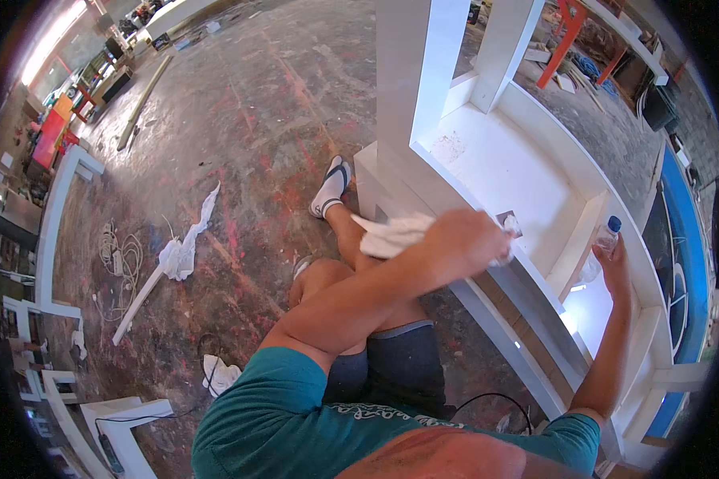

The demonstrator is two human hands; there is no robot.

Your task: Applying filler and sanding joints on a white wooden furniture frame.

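My left hand point(467, 239), blurred, is closed on a crumpled white cloth point(401, 233) over the near rail of a white-painted frame structure point(503, 155). Part of the cloth trails to the left, above my crossed legs. My right hand point(616, 269) grips a clear plastic bottle point(606, 236) with a blue cap, inside a compartment of the structure. The bottle's lower part is partly hidden by my fingers. A small dark patch with something white point(509, 223) shows just beyond my left hand; I cannot tell what it is.
On the stained concrete floor at left lie a white strip with crumpled wrapping point(180, 260), a coiled power cord point(120, 257) and a white rag point(220, 374). White frame pieces point(54, 227) stand along the left. Orange-red legs point(563, 45) and a blue-edged object point(689, 251) stand beyond the structure.
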